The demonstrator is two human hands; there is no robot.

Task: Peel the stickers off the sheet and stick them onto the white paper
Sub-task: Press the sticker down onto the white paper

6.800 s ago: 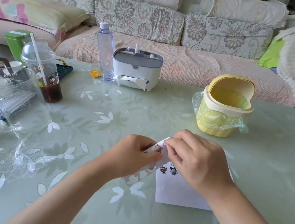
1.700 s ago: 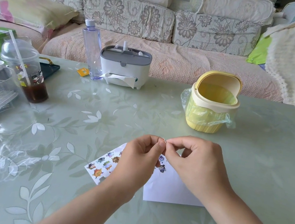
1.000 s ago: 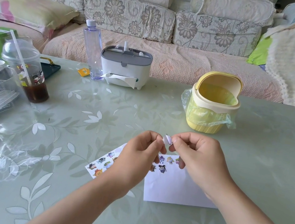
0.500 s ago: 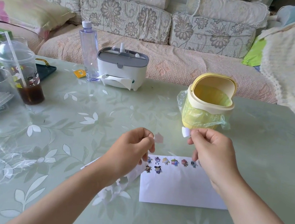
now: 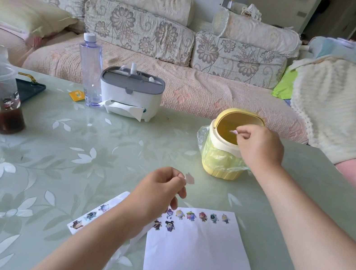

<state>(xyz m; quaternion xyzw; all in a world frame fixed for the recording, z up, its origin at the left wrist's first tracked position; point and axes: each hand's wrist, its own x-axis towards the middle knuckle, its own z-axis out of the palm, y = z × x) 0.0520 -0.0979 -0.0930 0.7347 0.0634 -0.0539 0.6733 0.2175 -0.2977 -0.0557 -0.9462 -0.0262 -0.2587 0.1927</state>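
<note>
Sticker sheet (image 5: pixel 89 215) lies flat on the table (image 5: pixel 99 144) at the left, a few cartoon figures left on it, part of it hidden under my forearm, so I cannot tell whether it touches the white paper (image 5: pixel 199 252) beside it. Next over, my left hand (image 5: pixel 158 193) hovers above the paper's top left corner, fingers curled, thumb and forefinger pinching a small pinkish sticker (image 5: pixel 190 179) by one edge, the rest poking out to the right, clear of everything. On the paper, a full row (image 5: pixel 203 216) runs along the top and a second row (image 5: pixel 163 225) has two figures at its left end, so the open spot is just right of those two. Further right, my right hand (image 5: pixel 259 146) is up at the mouth of the yellow bin (image 5: pixel 218 171), fingertips pinching a tiny pale scrap (image 5: pixel 233 131), which I take for waste backing, right over the opening. To do this well, I should let the scrap go only once it is fully inside the rim, and give it a flick if it clings. Meanwhile the pinch on the sticker wants to stay light and on the very edge, so the glue side does not fold onto itself or my finger, then down it goes level with its neighbours.
</note>
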